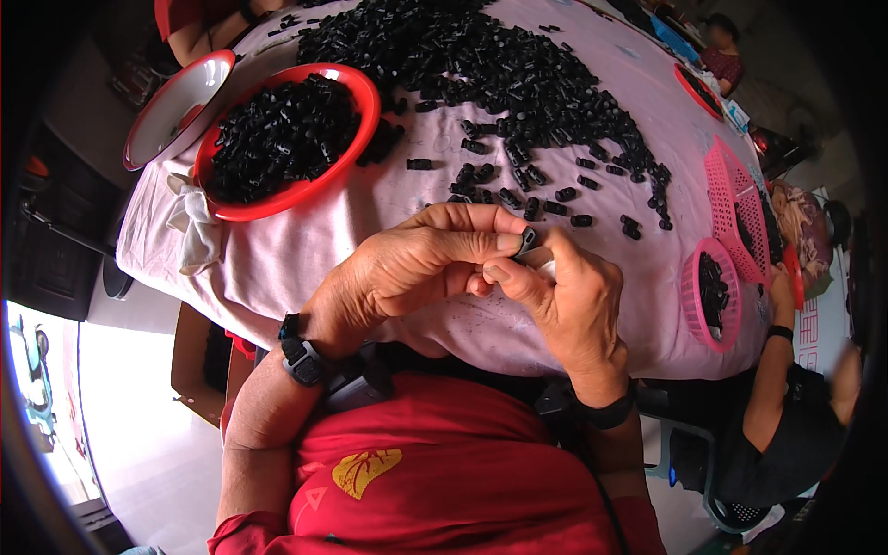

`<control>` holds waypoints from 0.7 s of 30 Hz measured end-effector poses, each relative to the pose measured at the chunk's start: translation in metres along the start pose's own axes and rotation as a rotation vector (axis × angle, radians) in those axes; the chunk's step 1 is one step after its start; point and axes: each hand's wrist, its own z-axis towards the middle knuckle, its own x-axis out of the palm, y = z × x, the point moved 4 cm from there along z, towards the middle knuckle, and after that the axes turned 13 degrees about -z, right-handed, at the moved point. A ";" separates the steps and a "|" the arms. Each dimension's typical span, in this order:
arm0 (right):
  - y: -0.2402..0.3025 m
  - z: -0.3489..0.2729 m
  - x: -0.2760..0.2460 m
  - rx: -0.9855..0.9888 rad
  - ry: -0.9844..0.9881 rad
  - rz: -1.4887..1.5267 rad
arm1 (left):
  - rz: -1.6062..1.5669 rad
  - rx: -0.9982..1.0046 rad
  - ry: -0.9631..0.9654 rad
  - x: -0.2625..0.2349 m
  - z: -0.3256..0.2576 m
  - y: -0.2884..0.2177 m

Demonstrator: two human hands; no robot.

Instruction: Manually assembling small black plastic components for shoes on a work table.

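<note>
**Little margin in a small grip**

On my feed, the left hand [407, 264] pinches a small black part [527, 240] between thumb and forefinger, over the near side of the pink cloth [314, 264]. The right hand [575, 294] meets it there, thumb and fingers bunched close; whether they grip the part too, I cannot tell. A pale thing [548, 269] shows among the right fingers, too covered for me to identify.

I judge a slip the likeliest trouble: the hold is narrow, and uneven pressure could twist the part free. Dropped, it could vanish among the loose parts [566, 194] just beyond. A wide leftward swing could also knock the heaped red bowl [370, 106].
</note>
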 end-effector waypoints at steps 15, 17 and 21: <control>-0.002 0.000 -0.004 -0.044 -0.004 0.015 | -0.012 -0.006 0.030 0.000 0.002 0.002; 0.001 0.000 -0.006 -0.058 -0.005 0.005 | -0.005 0.000 0.010 0.001 0.001 0.000; 0.001 0.001 -0.016 0.067 -0.049 0.373 | -0.052 -0.029 0.010 -0.002 0.001 -0.001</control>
